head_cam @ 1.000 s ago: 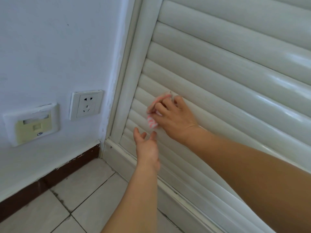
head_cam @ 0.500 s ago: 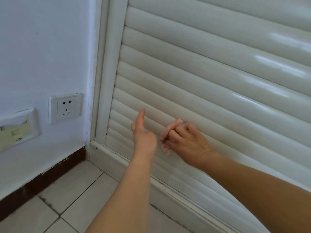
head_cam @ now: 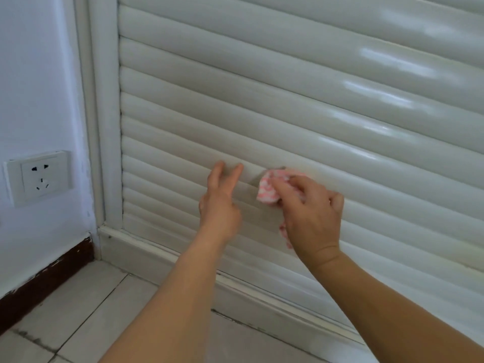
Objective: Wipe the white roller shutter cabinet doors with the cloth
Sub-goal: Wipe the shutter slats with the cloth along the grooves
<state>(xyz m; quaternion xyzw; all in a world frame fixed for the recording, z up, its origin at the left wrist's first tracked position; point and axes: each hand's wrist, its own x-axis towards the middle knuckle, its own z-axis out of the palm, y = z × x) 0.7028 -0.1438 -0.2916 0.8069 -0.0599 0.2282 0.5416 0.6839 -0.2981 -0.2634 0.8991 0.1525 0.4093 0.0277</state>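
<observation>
The cloth (head_cam: 267, 189), pink and white and bunched up, lies against a low slat of the shutter (head_cam: 288, 106), a few slats above the shutter's bottom rail. The right hand (head_cam: 311, 213) grasps the cloth, fingers curled over it and pressing it to the slats; a bit of cloth also shows below the palm. Just left of the cloth, the left hand (head_cam: 220, 203) holds nothing: two fingers are stretched out, tips on or just at the slats, I cannot tell which, the others folded loosely. Both forearms reach in from below. The shutter's frame (head_cam: 104, 113) runs upright at its left edge. Left of the frame, on the white wall (head_cam: 34, 74), sits a socket (head_cam: 38, 177). Below the shutter is a tiled floor (head_cam: 78, 323), with a dark skirting (head_cam: 44, 281) along the wall's foot.
</observation>
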